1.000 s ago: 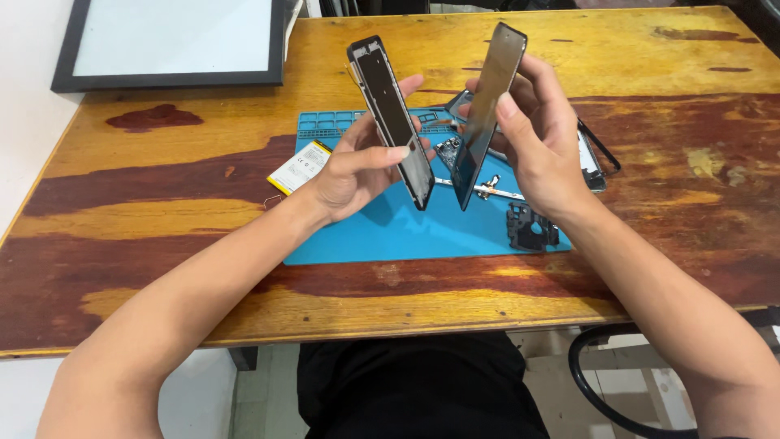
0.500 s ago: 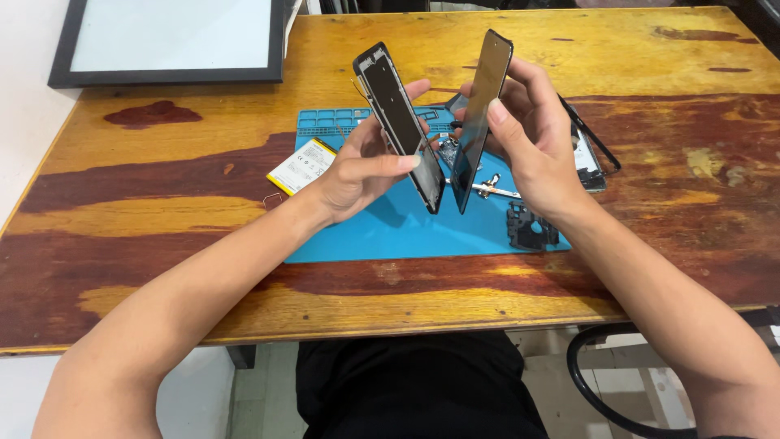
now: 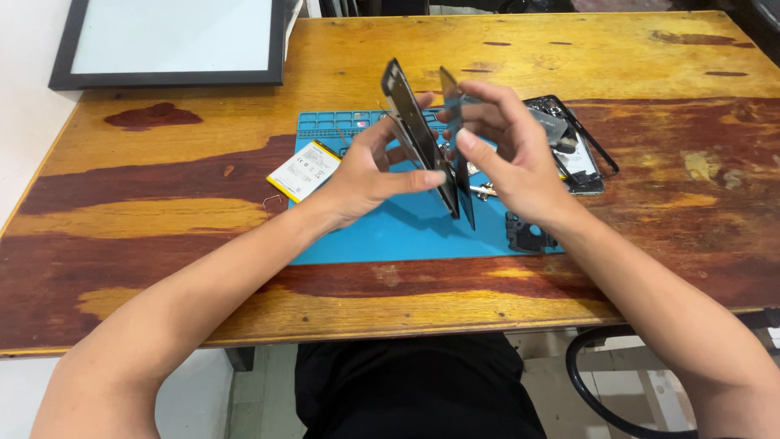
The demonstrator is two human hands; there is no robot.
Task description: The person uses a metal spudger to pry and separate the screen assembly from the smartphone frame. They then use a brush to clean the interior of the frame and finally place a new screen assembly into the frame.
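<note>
Left hand (image 3: 370,175): closed around phone frame (image 3: 418,134), thumb across its lower end, fingers behind.
Frame: dark, thin, tilted up on end above mat (image 3: 382,232), top leaning left and away, bottom edge just beside the screen's.
Right hand (image 3: 512,154): pinched shut on screen (image 3: 455,138), thumb on its near edge, fingers curled over the far side.
Screen: dark panel, seen nearly edge-on, close beside frame; bottom edges meet or almost meet, cannot tell which.
Mat: blue, flat on wooden table (image 3: 162,211), small tray pockets along its far rim.
Battery (image 3: 304,169): white and yellow, flat, overlapping the mat's left edge, near left wrist.
Opened phone (image 3: 581,150): flat, right of mat, behind right hand.
Black part (image 3: 528,234): on the mat's right corner, under right wrist.
Framed panel (image 3: 171,41): black rim, pale face, far left of the table.
</note>
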